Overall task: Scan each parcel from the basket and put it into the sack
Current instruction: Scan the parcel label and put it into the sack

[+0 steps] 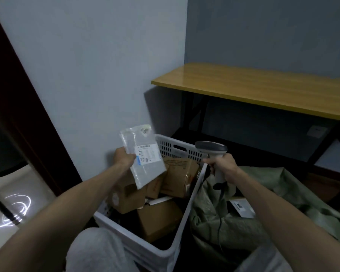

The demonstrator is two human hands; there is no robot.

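Observation:
My left hand (124, 158) grips a flat grey plastic mailer parcel (145, 165) by its left edge and holds it tilted above the white basket (177, 244), its white barcode label facing me. My right hand (223, 167) is closed around the handle of a grey barcode scanner (211, 148), whose head points left toward the parcel. Several brown cardboard parcels (159, 218) lie in the basket. To the right of the basket lies the open green woven sack (208, 216), with a parcel bearing a white label (241, 208) inside it.
A yellow-topped table (263, 89) with black legs stands behind the sack against the grey wall. A dark door frame (18, 107) runs down the left side. My knees in grey trousers (94, 252) are at the bottom, close to the basket's near rim.

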